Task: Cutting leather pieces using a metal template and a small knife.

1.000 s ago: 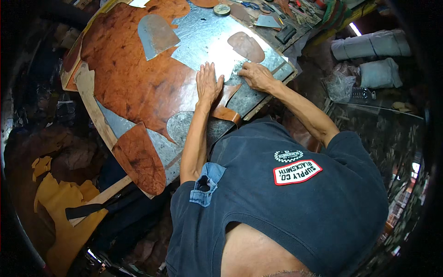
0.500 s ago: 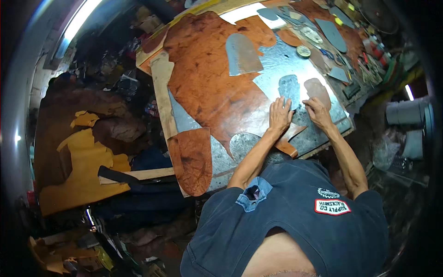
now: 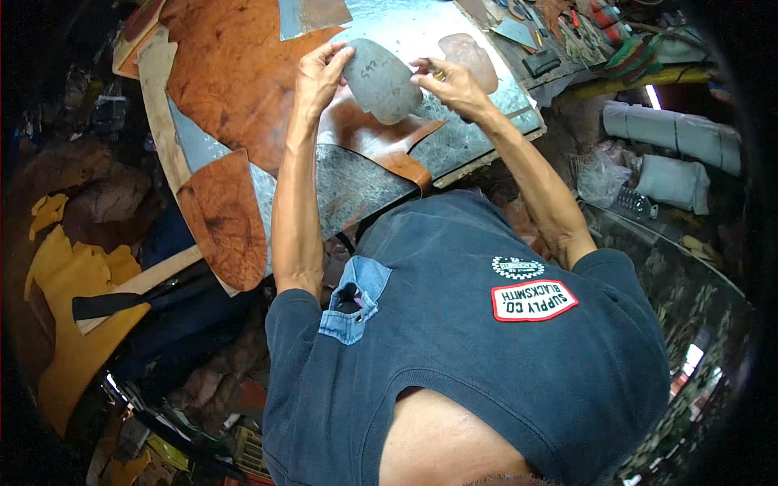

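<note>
My left hand [image 3: 322, 74] pinches the upper left edge of a grey, rounded, flat pattern template [image 3: 381, 85], which is lifted and tilted over the table with dark marks on its face. Close to the template's right edge, my right hand [image 3: 454, 87] has its fingers curled together around something small, partly yellowish, that I cannot make out. Whether its fingertips touch the template is unclear. Beneath and left of the template spreads a large reddish-brown leather hide [image 3: 235, 77]. Just past my right fingers lies a brownish rounded template [image 3: 470, 61] on the shiny tabletop [image 3: 506, 93].
A cut brown leather piece [image 3: 223, 219] overhangs the table's near left corner. Another template [image 3: 312, 16] rests on the hide at the far side. Tools [image 3: 531, 28] lie at the far right. Yellow leather [image 3: 73, 279] hangs at left; wrapped white rolls [image 3: 673, 134] stand right.
My left hand has raised the grey template off the tabletop and tilted it. My right hand stays near its right side. The whole view has shifted, so the table appears farther up and left.
</note>
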`<state>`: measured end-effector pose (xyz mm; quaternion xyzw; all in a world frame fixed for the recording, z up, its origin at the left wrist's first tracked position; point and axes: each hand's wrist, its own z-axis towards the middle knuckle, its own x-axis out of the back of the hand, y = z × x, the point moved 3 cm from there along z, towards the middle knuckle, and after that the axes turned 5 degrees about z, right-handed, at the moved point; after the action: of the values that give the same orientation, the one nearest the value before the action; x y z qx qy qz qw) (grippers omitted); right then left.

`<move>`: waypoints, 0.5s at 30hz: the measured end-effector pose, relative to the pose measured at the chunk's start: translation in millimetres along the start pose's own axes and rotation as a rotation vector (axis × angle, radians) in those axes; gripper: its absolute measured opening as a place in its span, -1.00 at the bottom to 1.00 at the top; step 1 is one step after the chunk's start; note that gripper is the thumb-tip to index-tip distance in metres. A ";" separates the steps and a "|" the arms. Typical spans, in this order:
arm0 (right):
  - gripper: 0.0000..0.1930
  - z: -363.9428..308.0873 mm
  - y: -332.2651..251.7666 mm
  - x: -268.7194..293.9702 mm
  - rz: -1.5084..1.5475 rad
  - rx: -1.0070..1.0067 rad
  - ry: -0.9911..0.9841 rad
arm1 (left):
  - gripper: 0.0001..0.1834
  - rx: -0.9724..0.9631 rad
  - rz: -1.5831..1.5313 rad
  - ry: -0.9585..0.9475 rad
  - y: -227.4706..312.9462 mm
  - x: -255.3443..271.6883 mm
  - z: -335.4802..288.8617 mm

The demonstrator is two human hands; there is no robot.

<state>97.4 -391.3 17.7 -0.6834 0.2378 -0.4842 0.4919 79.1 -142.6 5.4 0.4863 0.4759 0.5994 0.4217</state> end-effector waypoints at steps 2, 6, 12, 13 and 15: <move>-0.64 -7.9 18.3 -17.3 -0.021 -0.045 -0.066 | -0.67 0.153 -0.008 -0.044 -31.8 -1.5 -15.7; -0.66 -26.1 40.2 -39.5 0.042 -0.221 -0.166 | -0.65 0.265 0.001 -0.054 -66.0 -10.3 -47.0; -0.71 -34.6 45.2 -46.7 -0.046 -0.282 -0.117 | -0.61 -0.105 0.630 0.233 -52.7 -8.1 -61.4; -0.71 -38.0 45.1 -46.2 -0.046 -0.285 -0.122 | -0.57 -0.098 0.573 0.243 -50.5 -4.4 -74.7; -0.67 -44.8 44.1 -37.9 -0.167 -0.242 -0.094 | -0.54 -0.140 0.722 0.202 -38.4 -8.7 -104.6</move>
<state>48.1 -398.5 -36.3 -0.7769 0.2133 -0.4588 0.3747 -20.7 -160.4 -41.6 0.5311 0.2712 0.7853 0.1664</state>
